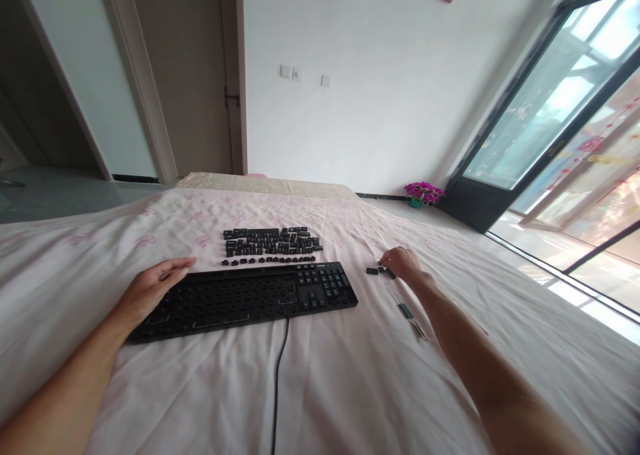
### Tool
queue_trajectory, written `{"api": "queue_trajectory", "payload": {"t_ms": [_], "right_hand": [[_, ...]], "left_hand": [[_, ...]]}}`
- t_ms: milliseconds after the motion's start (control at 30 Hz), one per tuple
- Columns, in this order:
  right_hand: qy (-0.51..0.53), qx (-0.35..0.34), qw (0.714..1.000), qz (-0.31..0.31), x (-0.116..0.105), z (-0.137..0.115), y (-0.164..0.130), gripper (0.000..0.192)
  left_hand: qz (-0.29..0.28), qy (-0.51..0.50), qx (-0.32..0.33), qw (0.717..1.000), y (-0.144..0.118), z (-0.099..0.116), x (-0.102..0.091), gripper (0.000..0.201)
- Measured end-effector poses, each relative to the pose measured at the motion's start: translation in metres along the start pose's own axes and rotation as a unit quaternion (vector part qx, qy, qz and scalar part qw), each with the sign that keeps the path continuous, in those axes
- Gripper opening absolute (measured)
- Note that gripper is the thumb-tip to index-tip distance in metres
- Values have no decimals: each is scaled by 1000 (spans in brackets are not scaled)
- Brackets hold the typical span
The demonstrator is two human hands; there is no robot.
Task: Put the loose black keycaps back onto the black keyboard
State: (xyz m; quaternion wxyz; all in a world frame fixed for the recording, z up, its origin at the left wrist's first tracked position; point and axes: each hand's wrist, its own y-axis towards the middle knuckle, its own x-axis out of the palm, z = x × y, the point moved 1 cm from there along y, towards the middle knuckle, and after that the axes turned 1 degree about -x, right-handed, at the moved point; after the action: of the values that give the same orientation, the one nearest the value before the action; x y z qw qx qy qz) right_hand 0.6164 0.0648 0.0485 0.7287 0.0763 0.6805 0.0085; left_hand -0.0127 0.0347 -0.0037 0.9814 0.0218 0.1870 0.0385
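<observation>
A black keyboard (225,301) lies on the pink bedsheet, its main section stripped of keycaps while the number pad keeps its keys. My left hand (157,280) rests at the keyboard's upper left edge, fingers stretched out and holding nothing. To the right of the keyboard, my right hand (400,261) is closed in a pinch, with a small dark keycap (380,263) at its fingertips. A few loose keycaps (372,271) lie just below and beside those fingers. Behind the keyboard, several removed keycaps (270,241) are set out in rows.
A wire keycap puller (406,311) with a dark handle lies beside my right forearm. The keyboard's cable (281,368) runs toward me over the wrinkled sheet (330,388). Beyond the bed are a white wall, a pot of purple flowers (424,192) and a glass door.
</observation>
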Motion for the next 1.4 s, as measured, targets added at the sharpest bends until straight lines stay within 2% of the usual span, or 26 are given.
{"api": "queue_trajectory", "payload": {"t_ms": [267,500,667,767,833,933,1100,1200,1400], "right_hand": [[40,11,999,-28,5,7,13,17],[88,-8,995,-46,6,10,19,15],[124,-14,992,-18,-3,6,14,16],[148,-8,989,26,-9,-8,3,21],[199,-25,978,58,-11,-24,-13,22],[298,-118,944,74,-14,-56,-46,18],[292,-220,926,87,-23,-100,-98,12],[262,-251,926,98,-24,-112,-107,11],[226,-276,927,113,-21,-118,-105,11]], "left_hand": [[-11,-11,-2,1000,-1,1,0,60],[-11,-13,-2,1000,0,0,1,61],[-11,-5,5,1000,-1,2,1,60],[-13,-4,7,1000,0,1,1,60],[-13,-2,7,1000,0,1,0,61],[-9,6,6,1000,-1,1,1,60],[-1,15,12,1000,-3,5,1,63],[-6,10,8,1000,-3,6,1,63],[-12,6,14,1000,-3,6,1,66]]}}
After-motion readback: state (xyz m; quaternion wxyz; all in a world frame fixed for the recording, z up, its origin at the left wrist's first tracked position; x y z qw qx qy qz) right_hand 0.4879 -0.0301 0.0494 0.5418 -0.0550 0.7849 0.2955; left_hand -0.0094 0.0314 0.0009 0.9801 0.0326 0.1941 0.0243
